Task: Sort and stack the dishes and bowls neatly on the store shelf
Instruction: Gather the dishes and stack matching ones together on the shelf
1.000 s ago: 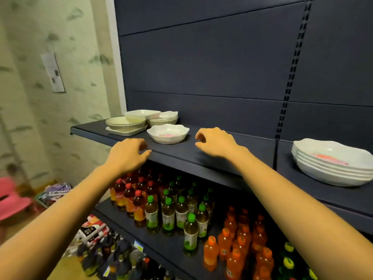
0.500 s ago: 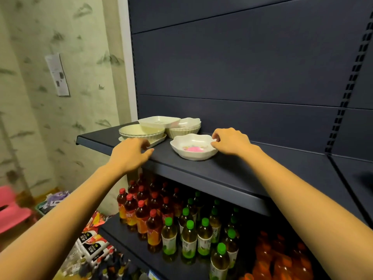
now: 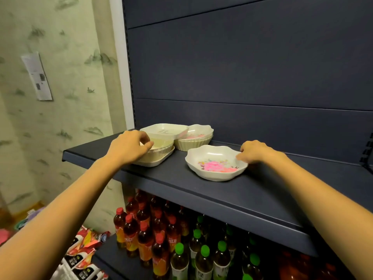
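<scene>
Left hand point(image 3: 129, 147) curls over the ribbed bowl's point(image 3: 159, 145) rim near the shelf's point(image 3: 181, 178) left edge; right hand point(image 3: 255, 151) pinches the scalloped floral bowl's point(image 3: 216, 162) right rim, bare shelf beyond

1. The shelf point(image 3: 181, 178) looks like painted metal, dark blue, matt and smooth.
2. The back panel point(image 3: 242, 67) has the same matt, painted look.
3. The scalloped bowl point(image 3: 203, 168) looks like smooth plastic or melamine, off-white with a soft sheen and a printed pink flower pattern inside.
4. The ribbed bowl point(image 3: 189, 145) is cream with a fluted, faintly glossy outer wall.
5. The square dish point(image 3: 164, 129) is smooth and pale.
6. The bottles point(image 3: 145, 239) are clear glossy plastic with smooth coloured caps.
7. The wallpaper point(image 3: 60, 118) looks matt, with a paper sheet point(image 3: 37, 75) on it.
</scene>
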The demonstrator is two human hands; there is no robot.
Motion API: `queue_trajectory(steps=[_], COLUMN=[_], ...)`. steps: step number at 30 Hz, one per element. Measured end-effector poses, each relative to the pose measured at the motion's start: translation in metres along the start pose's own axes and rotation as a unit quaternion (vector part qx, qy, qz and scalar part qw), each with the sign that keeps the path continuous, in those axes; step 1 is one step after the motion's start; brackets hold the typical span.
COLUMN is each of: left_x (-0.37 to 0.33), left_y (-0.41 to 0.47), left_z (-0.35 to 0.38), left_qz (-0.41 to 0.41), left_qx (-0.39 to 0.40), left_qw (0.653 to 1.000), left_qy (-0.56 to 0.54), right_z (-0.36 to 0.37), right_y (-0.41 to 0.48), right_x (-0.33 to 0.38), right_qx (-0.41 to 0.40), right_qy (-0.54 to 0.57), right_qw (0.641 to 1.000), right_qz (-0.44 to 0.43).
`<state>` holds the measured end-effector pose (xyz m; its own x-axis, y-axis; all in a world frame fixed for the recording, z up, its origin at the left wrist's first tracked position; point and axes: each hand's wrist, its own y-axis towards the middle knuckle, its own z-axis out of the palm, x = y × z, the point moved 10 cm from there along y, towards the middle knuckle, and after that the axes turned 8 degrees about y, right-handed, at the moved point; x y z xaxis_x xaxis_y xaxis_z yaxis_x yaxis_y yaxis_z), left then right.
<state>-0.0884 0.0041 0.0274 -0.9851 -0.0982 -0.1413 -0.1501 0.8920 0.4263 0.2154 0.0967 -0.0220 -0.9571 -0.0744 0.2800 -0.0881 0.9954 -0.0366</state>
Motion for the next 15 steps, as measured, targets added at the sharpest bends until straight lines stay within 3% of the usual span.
queue_trajectory(steps=[5, 15], left_x=[0.029, 0.069], left_y=[0.035, 0.113], left_z=[0.004, 0.031], left_qz=[-0.004, -0.019], left_qx=[0.001, 0.023], left_qw=[0.999, 0.995], left_qy=[-0.041, -0.099], right_z=[0.009, -0.039], right_y=[0.006, -0.009], right_x=[0.004, 0.014], right_qx=[0.035, -0.073], right_qy=[0.035, 0.196], right_qw=[0.999, 0.975], right_qz=[0.013, 0.070])
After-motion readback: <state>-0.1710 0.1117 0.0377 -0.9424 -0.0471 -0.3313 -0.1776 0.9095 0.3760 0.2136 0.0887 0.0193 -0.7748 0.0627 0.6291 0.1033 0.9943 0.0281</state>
